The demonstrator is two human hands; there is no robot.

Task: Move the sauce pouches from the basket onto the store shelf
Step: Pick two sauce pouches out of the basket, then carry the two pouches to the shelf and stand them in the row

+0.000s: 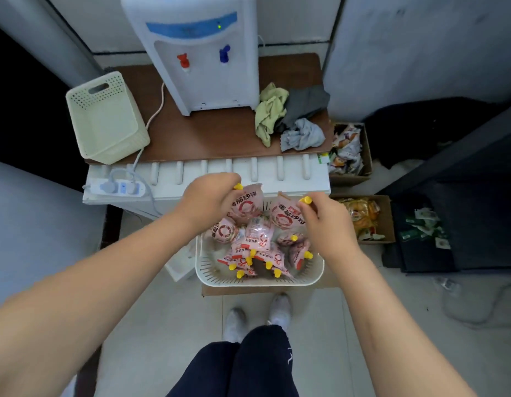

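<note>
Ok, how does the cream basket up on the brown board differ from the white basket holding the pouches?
The cream basket stands empty on the brown board beside the water dispenser; the white basket sits lower, in front of the person, piled with pink sauce pouches. The cream one is untouched, while the left hand and right hand each lift a pouch over the white one. Both are perforated plastic.
</note>
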